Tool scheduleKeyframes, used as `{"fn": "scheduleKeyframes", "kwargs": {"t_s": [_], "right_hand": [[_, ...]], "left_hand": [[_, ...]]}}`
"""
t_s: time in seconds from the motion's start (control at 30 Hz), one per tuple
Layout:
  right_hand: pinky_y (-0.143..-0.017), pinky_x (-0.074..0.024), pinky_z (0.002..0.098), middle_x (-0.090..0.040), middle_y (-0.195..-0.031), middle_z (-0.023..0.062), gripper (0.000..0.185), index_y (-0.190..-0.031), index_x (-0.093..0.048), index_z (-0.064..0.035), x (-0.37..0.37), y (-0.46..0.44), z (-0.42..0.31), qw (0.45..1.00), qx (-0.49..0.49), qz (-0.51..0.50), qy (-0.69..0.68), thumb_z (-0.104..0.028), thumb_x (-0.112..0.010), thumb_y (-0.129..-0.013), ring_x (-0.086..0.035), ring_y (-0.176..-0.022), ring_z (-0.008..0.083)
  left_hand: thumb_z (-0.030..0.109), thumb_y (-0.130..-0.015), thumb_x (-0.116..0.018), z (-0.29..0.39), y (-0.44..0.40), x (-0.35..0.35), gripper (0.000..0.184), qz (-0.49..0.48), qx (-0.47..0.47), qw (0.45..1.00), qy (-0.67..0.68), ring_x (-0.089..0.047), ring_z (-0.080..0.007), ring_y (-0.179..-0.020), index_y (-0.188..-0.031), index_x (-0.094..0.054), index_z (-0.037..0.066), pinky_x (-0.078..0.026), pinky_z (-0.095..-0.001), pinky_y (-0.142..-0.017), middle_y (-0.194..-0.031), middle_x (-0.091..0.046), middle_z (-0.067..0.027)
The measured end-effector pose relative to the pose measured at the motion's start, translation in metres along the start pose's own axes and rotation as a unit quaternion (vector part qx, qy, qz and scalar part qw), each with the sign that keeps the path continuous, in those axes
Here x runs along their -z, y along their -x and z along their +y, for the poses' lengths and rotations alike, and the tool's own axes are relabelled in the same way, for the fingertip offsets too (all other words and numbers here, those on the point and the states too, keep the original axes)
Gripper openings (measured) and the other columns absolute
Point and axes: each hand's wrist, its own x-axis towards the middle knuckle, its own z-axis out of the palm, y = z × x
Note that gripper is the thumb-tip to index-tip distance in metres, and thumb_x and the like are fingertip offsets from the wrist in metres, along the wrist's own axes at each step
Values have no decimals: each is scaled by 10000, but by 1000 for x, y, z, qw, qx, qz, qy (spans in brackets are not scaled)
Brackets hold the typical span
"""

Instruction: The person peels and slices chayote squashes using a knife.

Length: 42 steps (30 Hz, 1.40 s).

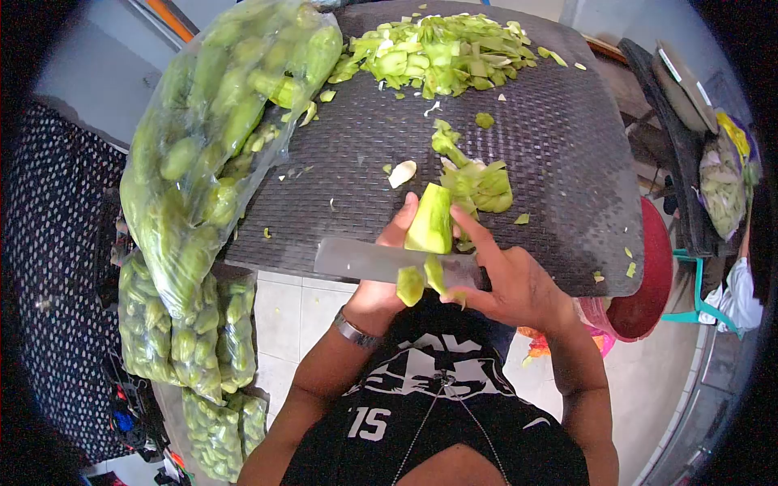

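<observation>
My left hand is closed around a partly peeled, pale green vegetable, a chayote by its look. In my right hand is a knife with a broad blade, lying across in front of the vegetable's near end. The knife's handle is mostly hidden by the fingers. My right index finger reaches up along the vegetable's right side. Two cut slices of green peel hang at the blade's near edge. Just beyond the vegetable, a small heap of peel lies on the dark woven-textured tabletop.
A large clear bag of green vegetables leans over the table's left edge. Smaller filled bags stand below it. A big peel pile covers the far edge. At right are a red tub and a teal stool.
</observation>
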Motion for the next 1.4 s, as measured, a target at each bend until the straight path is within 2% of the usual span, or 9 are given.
{"fn": "scheduleKeyframes", "kwargs": {"t_s": [0.23, 0.5, 0.53, 0.63, 0.67, 0.93, 1.03, 1.17, 1.4], "right_hand": [[-578, -495, 465, -616, -656, 186, 993, -1605, -253, -43, 3, -1, 7, 996, 36, 44, 65, -388, -803, -854, -668, -639, 437], [-594, -502, 481, -664, -736, 216, 957, -1602, -277, -81, 14, -6, 33, 980, -2, 135, 145, -366, -801, -853, -661, -660, 454], [-622, -557, 511, -702, -770, 245, 880, -1588, -295, -89, 15, -8, 46, 984, -11, 143, 107, -460, -725, -918, -716, -754, 453], [-616, -548, 463, -708, -773, 244, 768, -1550, -369, -63, 30, -12, 45, 990, -98, 97, -39, -422, -699, -956, -735, -744, 418], [-627, -540, 439, -710, -759, 238, 700, -1516, -410, -39, 41, -12, 32, 969, -211, 16, -128, -406, -674, -981, -749, -735, 376], [-609, -545, 553, -665, -699, 252, 945, -1578, -245, 8, -2, -3, 3, 999, -12, 21, 43, -506, -705, -931, -674, -640, 476], [-601, -506, 512, -638, -686, 248, 960, -1599, -256, -58, 1, -7, 16, 994, 15, 60, 87, -382, -790, -870, -677, -675, 462], [-599, -507, 506, -642, -697, 241, 959, -1593, -286, -83, 7, -12, 30, 986, 12, 94, 139, -388, -804, -845, -677, -680, 453], [-653, -561, 555, -692, -772, 267, 925, -1598, -256, -109, 26, -11, 36, 982, -70, 50, 167, -499, -723, -901, -704, -759, 469]], "left_hand": [[518, -1071, -481, 2, 1, 2, 514, 17, 6, 1000, -6, -706, -221, -961, -1276, -607, 63, -594, -380, -834, -1081, -702, -120], [563, -1090, -340, 3, 22, 7, 602, 27, 39, 990, -130, -714, -262, -754, -1377, -533, 71, -541, -346, -543, -1080, -705, -147], [560, -1089, -345, 5, 23, 5, 597, 13, 49, 992, -116, -712, -260, -747, -1376, -535, 72, -536, -341, -538, -1065, -704, -143], [542, -1093, -352, 6, 22, 3, 572, 3, 58, 996, -68, -706, -256, -724, -1356, -553, 76, -524, -331, -518, -1004, -700, -123], [543, -1093, -350, 8, 19, 4, 572, 7, 59, 997, -55, -707, -256, -722, -1351, -557, 76, -525, -331, -518, -995, -700, -121], [527, -1071, -458, -6, 0, 17, 521, 84, -16, 995, -58, -715, -222, -800, -1306, -593, 83, -571, -388, -557, -1084, -709, -97], [544, -1070, -434, -4, 8, 18, 563, 85, -1, 991, -98, -715, -253, -817, -1343, -576, 73, -567, -403, -557, -1130, -707, -114], [512, -1072, -457, 2, 16, 17, 516, 4, 9, 998, -63, -722, -252, -791, -1292, -561, 56, -535, -338, -513, -1055, -697, -116], [386, -1068, -414, 8, 14, 23, 442, 25, 63, 998, -11, -685, -293, -743, -1287, -562, 31, -503, -335, -487, -1056, -688, -152]]}}
